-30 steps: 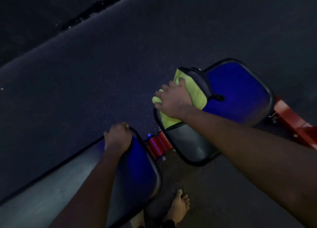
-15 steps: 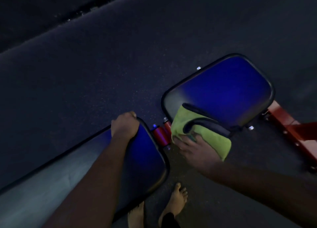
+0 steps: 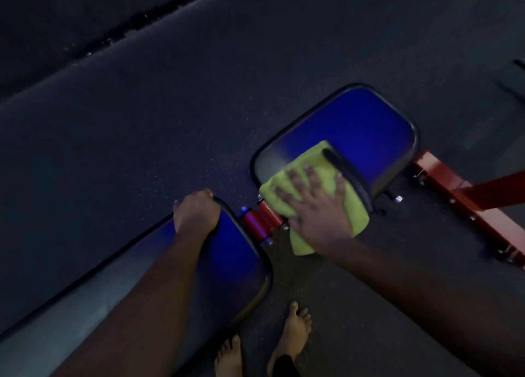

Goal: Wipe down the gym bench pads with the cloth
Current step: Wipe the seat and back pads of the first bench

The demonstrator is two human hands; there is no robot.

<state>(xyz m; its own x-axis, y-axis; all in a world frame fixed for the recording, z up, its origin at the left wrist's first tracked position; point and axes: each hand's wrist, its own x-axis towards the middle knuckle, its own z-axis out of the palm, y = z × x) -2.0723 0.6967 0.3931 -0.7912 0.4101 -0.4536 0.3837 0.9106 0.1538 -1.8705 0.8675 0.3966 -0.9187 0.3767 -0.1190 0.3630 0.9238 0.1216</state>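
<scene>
The right grip (image 3: 321,217) lies flat with its fingers spread, pressing the cloth (image 3: 312,156) onto the near-left corner of the seat pad (image 3: 355,126); part of the cloth hangs off that pad's near edge. The left grip (image 3: 196,212) is curled over the far corner of the back pad (image 3: 233,257), clamped on its rim, probably to steady it. The wipe looks to be mid-course: the cloth covers only one corner of the seat pad, and nothing shows which parts are already clean. The back pad likely still needs its pass. No brand, label or writing can be read on the pads, the cloth or the red frame (image 3: 454,189) in this dim light.
</scene>
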